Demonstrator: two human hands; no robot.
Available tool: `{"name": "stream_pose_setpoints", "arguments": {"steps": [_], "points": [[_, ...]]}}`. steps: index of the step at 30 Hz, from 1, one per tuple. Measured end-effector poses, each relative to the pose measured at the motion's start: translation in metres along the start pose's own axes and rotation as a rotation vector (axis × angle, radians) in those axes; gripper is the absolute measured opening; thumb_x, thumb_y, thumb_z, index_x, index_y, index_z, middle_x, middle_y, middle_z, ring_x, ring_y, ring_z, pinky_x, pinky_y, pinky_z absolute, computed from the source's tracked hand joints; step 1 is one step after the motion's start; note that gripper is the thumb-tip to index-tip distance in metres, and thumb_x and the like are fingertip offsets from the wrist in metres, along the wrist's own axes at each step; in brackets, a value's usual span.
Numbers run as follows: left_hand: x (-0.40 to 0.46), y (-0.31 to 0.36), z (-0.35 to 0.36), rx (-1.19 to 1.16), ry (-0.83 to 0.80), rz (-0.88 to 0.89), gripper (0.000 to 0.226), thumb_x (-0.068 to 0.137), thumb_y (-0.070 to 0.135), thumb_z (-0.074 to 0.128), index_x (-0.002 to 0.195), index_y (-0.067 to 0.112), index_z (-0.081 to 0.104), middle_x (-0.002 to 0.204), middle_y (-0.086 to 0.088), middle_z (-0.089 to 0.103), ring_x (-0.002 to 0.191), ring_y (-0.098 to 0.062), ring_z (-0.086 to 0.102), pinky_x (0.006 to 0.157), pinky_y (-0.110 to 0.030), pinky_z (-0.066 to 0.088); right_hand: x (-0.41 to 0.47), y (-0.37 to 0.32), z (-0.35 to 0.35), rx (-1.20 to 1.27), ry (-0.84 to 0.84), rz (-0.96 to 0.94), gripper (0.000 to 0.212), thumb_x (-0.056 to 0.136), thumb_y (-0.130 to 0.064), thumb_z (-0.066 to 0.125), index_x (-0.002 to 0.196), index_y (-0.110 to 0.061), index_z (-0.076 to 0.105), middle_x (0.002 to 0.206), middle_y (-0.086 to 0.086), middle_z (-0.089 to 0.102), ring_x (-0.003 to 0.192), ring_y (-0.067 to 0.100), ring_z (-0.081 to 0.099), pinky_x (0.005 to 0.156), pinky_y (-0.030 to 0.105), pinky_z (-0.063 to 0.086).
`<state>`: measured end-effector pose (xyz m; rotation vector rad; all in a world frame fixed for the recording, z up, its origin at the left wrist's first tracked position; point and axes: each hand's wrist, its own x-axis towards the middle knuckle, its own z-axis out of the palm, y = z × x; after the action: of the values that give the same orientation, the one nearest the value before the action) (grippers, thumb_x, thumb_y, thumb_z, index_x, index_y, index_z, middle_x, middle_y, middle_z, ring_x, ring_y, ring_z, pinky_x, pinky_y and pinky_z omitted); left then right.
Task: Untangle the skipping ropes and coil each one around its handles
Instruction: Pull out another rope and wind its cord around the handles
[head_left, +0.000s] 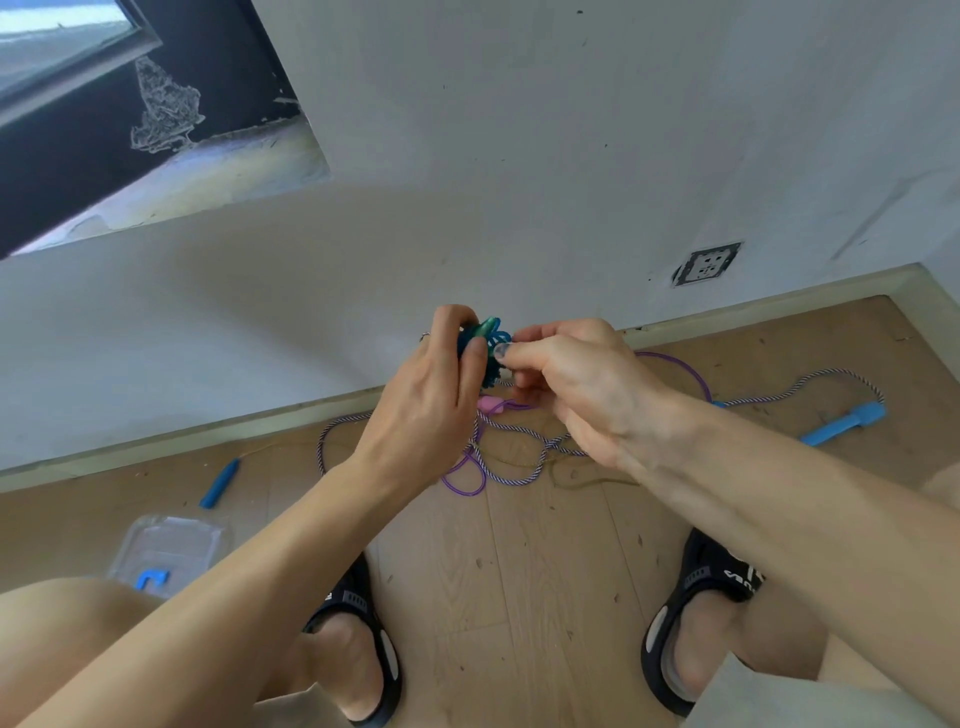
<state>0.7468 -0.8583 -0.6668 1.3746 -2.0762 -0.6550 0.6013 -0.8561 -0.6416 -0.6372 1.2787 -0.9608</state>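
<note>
We see two bare arms with no sleeves, and a thin ring (425, 335) on one finger of the left hand (431, 400). The feet wear black sandals (698, 582) with white letters on the straps. The shorts (737, 701) are a light colour.

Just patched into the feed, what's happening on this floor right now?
A person holds a teal skipping rope bundled around its handles: left hand grips the bundle, right hand pinches its cord. On the wooden floor a purple rope and a striped rope with blue handles lie tangled.
</note>
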Motion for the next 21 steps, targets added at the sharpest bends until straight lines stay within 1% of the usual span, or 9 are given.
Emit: {"name": "stream_pose_setpoints", "arguments": {"steps": [2, 4, 8, 10, 12, 14, 17, 19, 21], "points": [[-0.002, -0.002, 0.001, 0.109, 0.019, 0.059, 0.009, 0.105, 0.024, 0.035, 0.112, 0.02, 0.04, 0.091, -0.002, 0.057, 0.07, -0.02, 0.05, 0.062, -0.041, 0.043, 0.003, 0.0, -0.001, 0.131, -0.073, 0.088, 0.006, 0.089, 0.008, 0.059, 0.094, 0.007, 0.062, 0.065, 0.008, 0.044, 0.053, 0.013, 0.045, 0.075, 0.04, 0.061], [-0.003, -0.003, 0.001, 0.141, 0.047, 0.06, 0.016, 0.104, 0.024, 0.037, 0.115, 0.015, 0.042, 0.093, -0.002, 0.057, 0.071, -0.016, 0.05, 0.064, -0.037, 0.041, 0.003, 0.0, -0.001, 0.22, -0.114, 0.165, 0.007, 0.09, 0.009, 0.057, 0.094, 0.007, 0.063, 0.069, 0.008, 0.042, 0.053, 0.013, 0.041, 0.082, 0.045, 0.06], [-0.003, 0.0, 0.001, 0.141, 0.046, 0.057, 0.013, 0.102, 0.02, 0.038, 0.112, 0.012, 0.043, 0.094, -0.003, 0.054, 0.075, -0.02, 0.046, 0.064, -0.036, 0.036, 0.001, -0.001, -0.001, 0.294, -0.179, 0.219, 0.012, 0.094, 0.006, 0.054, 0.09, 0.0, 0.063, 0.07, 0.006, 0.042, 0.054, 0.01, 0.038, 0.08, 0.037, 0.06], [-0.001, -0.001, -0.003, 0.109, 0.027, 0.057, 0.013, 0.101, 0.023, 0.041, 0.111, 0.014, 0.041, 0.093, 0.0, 0.053, 0.076, -0.013, 0.045, 0.062, -0.028, 0.033, 0.0, -0.002, -0.001, 0.34, -0.209, 0.222, 0.012, 0.096, 0.004, 0.052, 0.091, 0.0, 0.063, 0.071, 0.005, 0.041, 0.057, 0.009, 0.037, 0.076, 0.034, 0.06], [0.002, -0.002, -0.008, 0.098, -0.001, 0.067, 0.02, 0.098, 0.029, 0.046, 0.113, 0.017, 0.04, 0.09, 0.003, 0.052, 0.076, -0.01, 0.047, 0.062, -0.021, 0.033, 0.0, -0.004, -0.001, 0.362, -0.233, 0.21, 0.008, 0.097, 0.001, 0.051, 0.096, 0.0, 0.059, 0.072, 0.005, 0.042, 0.057, 0.01, 0.036, 0.071, 0.032, 0.06], [0.005, -0.004, -0.012, 0.066, -0.011, 0.04, 0.022, 0.097, 0.031, 0.048, 0.112, 0.017, 0.039, 0.082, 0.005, 0.052, 0.072, -0.01, 0.05, 0.059, -0.018, 0.033, 0.001, -0.006, -0.002, 0.357, -0.274, 0.181, 0.005, 0.099, -0.003, 0.049, 0.099, -0.003, 0.055, 0.07, 0.004, 0.041, 0.056, 0.011, 0.036, 0.078, 0.036, 0.059], [0.008, -0.004, -0.016, -0.026, -0.021, -0.051, 0.017, 0.099, 0.03, 0.046, 0.107, 0.016, 0.039, 0.07, -0.001, 0.055, 0.064, -0.015, 0.052, 0.055, -0.024, 0.037, -0.001, -0.008, -0.002, 0.311, -0.357, 0.122, 0.016, 0.102, -0.007, 0.045, 0.087, -0.007, 0.052, 0.069, 0.002, 0.038, 0.057, 0.012, 0.032, 0.082, 0.04, 0.053], [0.008, -0.002, -0.016, -0.079, -0.042, -0.105, 0.016, 0.101, 0.03, 0.044, 0.106, 0.016, 0.041, 0.07, -0.002, 0.056, 0.062, -0.015, 0.053, 0.054, -0.022, 0.039, -0.003, -0.006, 0.0, 0.303, -0.376, 0.086, 0.02, 0.103, -0.008, 0.043, 0.084, -0.009, 0.051, 0.069, 0.001, 0.036, 0.057, 0.012, 0.03, 0.084, 0.041, 0.05], [0.009, -0.002, -0.018, -0.132, -0.054, -0.168, 0.015, 0.102, 0.028, 0.044, 0.106, 0.014, 0.043, 0.071, 0.001, 0.054, 0.061, -0.009, 0.049, 0.053, -0.016, 0.038, -0.004, -0.006, 0.0, 0.301, -0.383, 0.059, 0.019, 0.104, -0.009, 0.041, 0.086, -0.009, 0.049, 0.067, -0.001, 0.035, 0.057, 0.012, 0.029, 0.086, 0.039, 0.049]]}}
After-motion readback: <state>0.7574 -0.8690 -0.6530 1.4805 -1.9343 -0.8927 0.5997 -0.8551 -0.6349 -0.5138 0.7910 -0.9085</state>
